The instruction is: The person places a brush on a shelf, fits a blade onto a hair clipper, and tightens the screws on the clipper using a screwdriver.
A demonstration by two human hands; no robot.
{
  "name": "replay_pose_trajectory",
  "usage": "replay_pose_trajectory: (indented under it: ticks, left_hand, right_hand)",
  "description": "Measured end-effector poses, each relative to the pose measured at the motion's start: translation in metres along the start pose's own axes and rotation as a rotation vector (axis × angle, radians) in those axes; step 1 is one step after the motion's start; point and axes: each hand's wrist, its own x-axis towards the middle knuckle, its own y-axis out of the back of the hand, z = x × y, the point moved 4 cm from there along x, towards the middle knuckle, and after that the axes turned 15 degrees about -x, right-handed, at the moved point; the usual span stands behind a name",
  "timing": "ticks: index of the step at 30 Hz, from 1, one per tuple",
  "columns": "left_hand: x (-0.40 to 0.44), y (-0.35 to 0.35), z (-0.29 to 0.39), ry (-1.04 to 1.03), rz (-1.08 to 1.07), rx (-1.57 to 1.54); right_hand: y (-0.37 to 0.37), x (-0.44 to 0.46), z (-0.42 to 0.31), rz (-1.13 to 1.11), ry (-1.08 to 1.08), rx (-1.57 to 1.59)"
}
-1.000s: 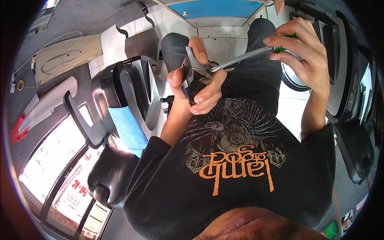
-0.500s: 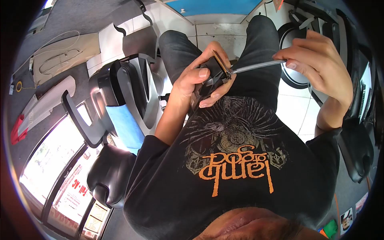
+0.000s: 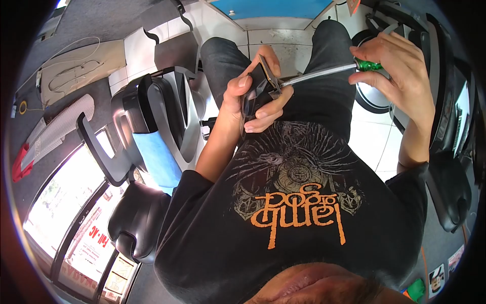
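A dark hair clipper [image 3: 255,93] is gripped in my left hand [image 3: 234,101], its toothed blade edge turned up and to the right. My right hand [image 3: 397,71] pinches the green handle [image 3: 368,65] of a screwdriver between thumb and fingers. The screwdriver's metal shaft [image 3: 324,72] slants down to the left, and its tip meets the clipper at the blade end. My left fingers partly cover the clipper body, and the exact contact at the tip is too small to make out.
Black salon chairs stand at the left [image 3: 134,213] and right [image 3: 448,197]. A blue cloth [image 3: 156,157] drapes over the left chair's armrest. Ahead are a blue panel [image 3: 273,9] and white floor tiles. A cable lies on a brown board [image 3: 83,71] at the upper left.
The clipper first moved right and turned, then shifted back slightly left. My right hand has moved right overall, and the green handle, hidden half a second ago, shows again.
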Motion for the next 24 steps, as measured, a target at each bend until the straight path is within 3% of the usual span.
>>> replay_pose_trajectory:
  ticks: [7,13,24]
  left_hand:
    - [-0.003,-0.005,-0.003,0.027,-0.059,0.004]
    - [0.0,-0.006,0.005,0.094,-0.303,-0.101]
    - [0.006,-0.008,0.007,0.099,-0.298,-0.092]
  right_hand:
    - [-0.012,-0.009,-0.003,-0.302,-0.225,0.353]
    - [-0.005,-0.001,0.003,-0.011,-0.245,0.207]
    - [-0.019,0.002,-0.001,0.02,-0.159,0.105]
